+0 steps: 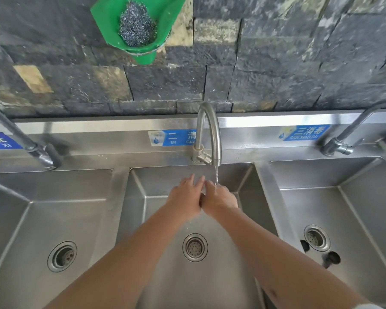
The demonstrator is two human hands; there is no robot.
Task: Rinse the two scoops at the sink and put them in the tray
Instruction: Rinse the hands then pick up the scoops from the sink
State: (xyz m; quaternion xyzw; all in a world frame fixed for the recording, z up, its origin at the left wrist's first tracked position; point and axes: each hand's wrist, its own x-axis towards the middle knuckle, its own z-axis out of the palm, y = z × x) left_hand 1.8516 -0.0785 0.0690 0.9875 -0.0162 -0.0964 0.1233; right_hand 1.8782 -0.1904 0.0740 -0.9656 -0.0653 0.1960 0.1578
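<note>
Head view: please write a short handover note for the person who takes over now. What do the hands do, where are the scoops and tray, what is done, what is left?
Left hand: empty, fingers spread, touching the right hand over the middle basin.
Right hand: empty, under the running water from the middle faucet.
Scoops and tray: not in view. Two dark items in the right basin are too unclear to identify.
Done: cannot tell from this picture.
Left: find the scoops, rinse any not yet rinsed, put both in the tray, close the faucet.
</note>
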